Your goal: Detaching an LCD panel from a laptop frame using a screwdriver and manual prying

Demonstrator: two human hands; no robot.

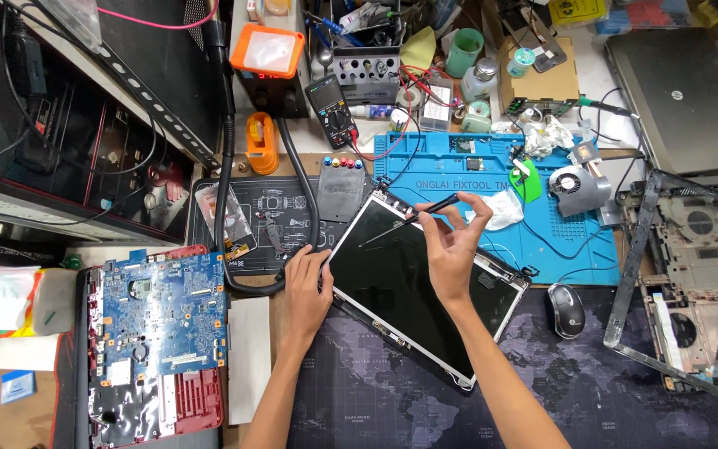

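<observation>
The bare laptop screen panel (425,287) lies tilted on the crowded desk (542,399); the flat left hand (305,287) steadies its edge. The right hand (450,245) pinches a thin black screwdriver (413,219) above the glass. One slip could scratch or crack it.

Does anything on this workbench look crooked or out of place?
Yes. The bare laptop screen lies askew, half on the blue mat. The left hand steadies its edge; the right hand holds a screwdriver above it.
</observation>
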